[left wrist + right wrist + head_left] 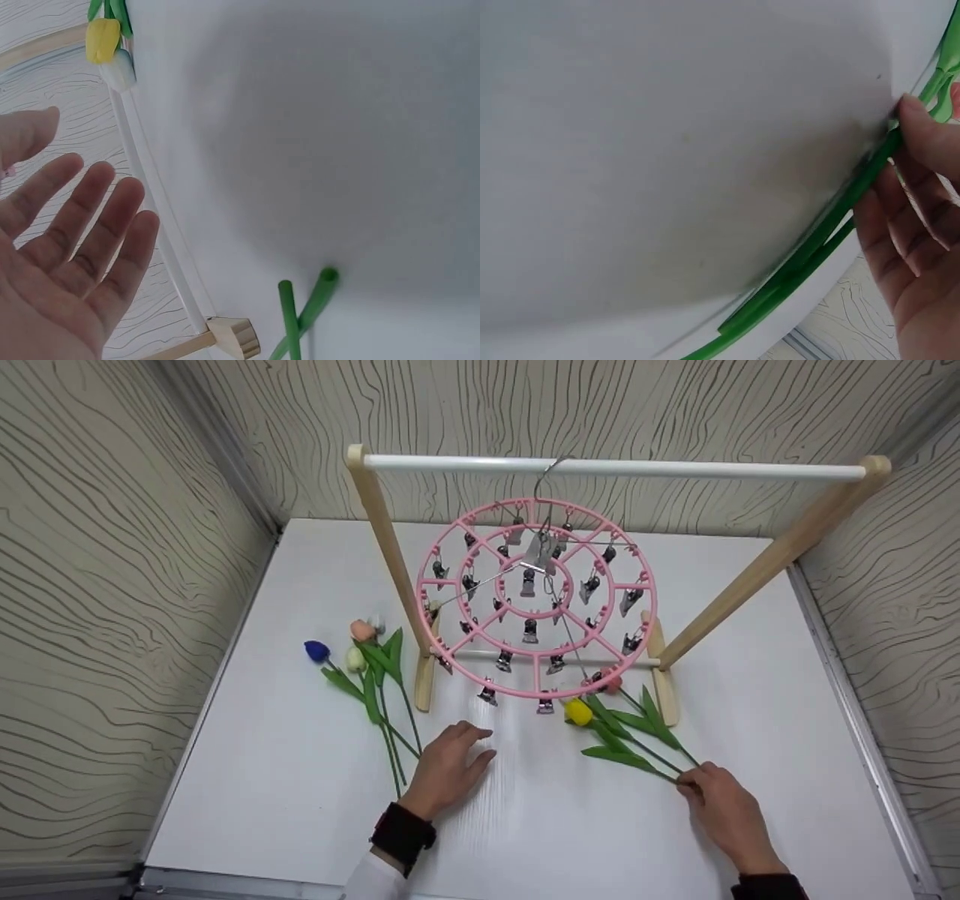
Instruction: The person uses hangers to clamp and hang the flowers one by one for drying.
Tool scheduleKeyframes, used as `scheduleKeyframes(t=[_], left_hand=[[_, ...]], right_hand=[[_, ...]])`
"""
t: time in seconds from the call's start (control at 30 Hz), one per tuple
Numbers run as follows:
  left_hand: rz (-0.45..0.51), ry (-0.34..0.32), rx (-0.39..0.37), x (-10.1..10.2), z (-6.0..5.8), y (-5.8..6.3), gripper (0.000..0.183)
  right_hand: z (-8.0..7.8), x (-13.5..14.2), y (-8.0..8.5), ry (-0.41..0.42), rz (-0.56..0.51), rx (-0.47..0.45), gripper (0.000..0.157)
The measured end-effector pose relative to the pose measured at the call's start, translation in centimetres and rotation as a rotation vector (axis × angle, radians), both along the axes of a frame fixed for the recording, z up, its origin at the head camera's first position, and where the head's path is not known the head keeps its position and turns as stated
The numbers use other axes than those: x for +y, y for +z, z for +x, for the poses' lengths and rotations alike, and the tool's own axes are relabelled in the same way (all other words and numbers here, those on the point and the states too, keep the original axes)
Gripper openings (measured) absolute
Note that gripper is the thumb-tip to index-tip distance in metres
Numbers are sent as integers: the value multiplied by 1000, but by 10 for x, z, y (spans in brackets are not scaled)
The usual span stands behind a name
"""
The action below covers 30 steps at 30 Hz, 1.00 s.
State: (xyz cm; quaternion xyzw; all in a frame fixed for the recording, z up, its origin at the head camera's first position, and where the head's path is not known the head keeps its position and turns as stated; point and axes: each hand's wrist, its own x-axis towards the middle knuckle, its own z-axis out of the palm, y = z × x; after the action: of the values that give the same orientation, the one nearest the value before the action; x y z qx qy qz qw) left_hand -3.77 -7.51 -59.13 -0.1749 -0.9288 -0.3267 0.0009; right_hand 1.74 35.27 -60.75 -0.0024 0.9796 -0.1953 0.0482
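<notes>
My right hand (724, 810) pinches the green stem of an artificial tulip low down, close over the white table. In the right wrist view the thumb lies on one side of the stem (840, 214) and the fingers on the other, with a second stem alongside. A yellow tulip (578, 712) and a pink tulip (613, 682) lie at the far end of these stems, the pink one partly behind the hanger's rim. My left hand (444, 769) holds nothing, its fingers spread apart. Beside it lie several tulips, among them a blue (316, 651), a peach (362, 631) and a cream one (355, 660).
A round pink clip hanger (537, 684) with several metal clips hangs by a hook from the white bar (697, 470) of a wooden stand (765, 566). The stand's feet rest on the white table (247, 780). Wood-grain patterned walls (457, 412) enclose the table's back and sides.
</notes>
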Motion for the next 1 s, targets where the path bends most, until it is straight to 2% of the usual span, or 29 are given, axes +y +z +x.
scheduleKeyframes(t=[0.1,0.3,0.37,0.67,1.0], left_hand=[[-6,-10,7,1,1,4,27],[-25,-35,5,5,3,15,28],[-34,-45,12,7,5,18,28],[-38,-128,29,19,9,33,29],[-72,-203,70,33,11,46,30]], right_hand=[[3,-3,1,22,11,72,13],[7,-15,6,96,55,353,28],[7,-20,10,117,71,407,30],[1,-43,31,212,113,496,35],[-6,-69,40,291,128,545,34]])
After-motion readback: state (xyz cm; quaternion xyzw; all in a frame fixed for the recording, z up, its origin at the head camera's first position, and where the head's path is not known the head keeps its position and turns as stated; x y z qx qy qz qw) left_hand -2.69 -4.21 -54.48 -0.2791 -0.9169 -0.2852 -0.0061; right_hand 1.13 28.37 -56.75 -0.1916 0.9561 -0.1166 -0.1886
